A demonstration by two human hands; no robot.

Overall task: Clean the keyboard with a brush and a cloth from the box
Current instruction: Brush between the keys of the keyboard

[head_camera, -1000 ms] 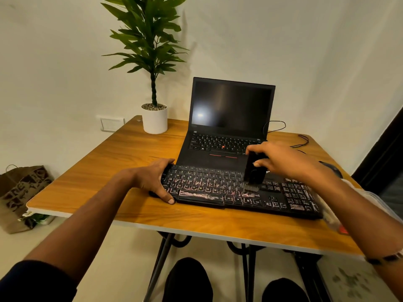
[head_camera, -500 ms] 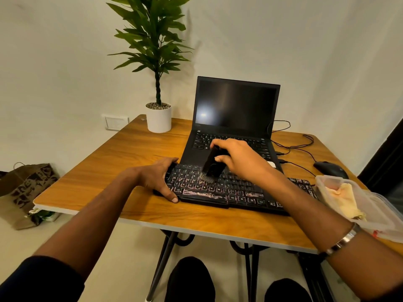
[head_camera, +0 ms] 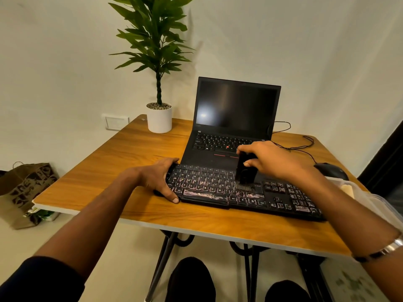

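The keyboard (head_camera: 239,192), black with lit key legends, lies flat on the wooden table (head_camera: 135,153), just in front of the open laptop (head_camera: 235,110) and parallel to the table's near edge.

Left hand (head_camera: 161,178): grips the left end of the keyboard. The thumb lies along the near edge at the corner, the fingers wrap over the far edge. The forearm crosses the table's near edge.

Right hand (head_camera: 272,160): grasps the brush (head_camera: 245,171), a black block-shaped tool, by its upper part, thumb on the near face and fingers curled over the top. The brush stands roughly upright, bristles down, touching the keys just right of the main letter block, above the bottom key row. The left hand and the brush are well apart, with the letter keys between them.

The box (head_camera: 370,199), a clear plastic container, sits at the right edge of the table, partly hidden behind the right forearm; a pale yellow cloth (head_camera: 347,189) shows inside it.

A black mouse (head_camera: 331,171) lies beyond the keyboard's right end, its cable running back toward the laptop. A potted plant (head_camera: 159,118) in a white pot stands at the far left corner of the table
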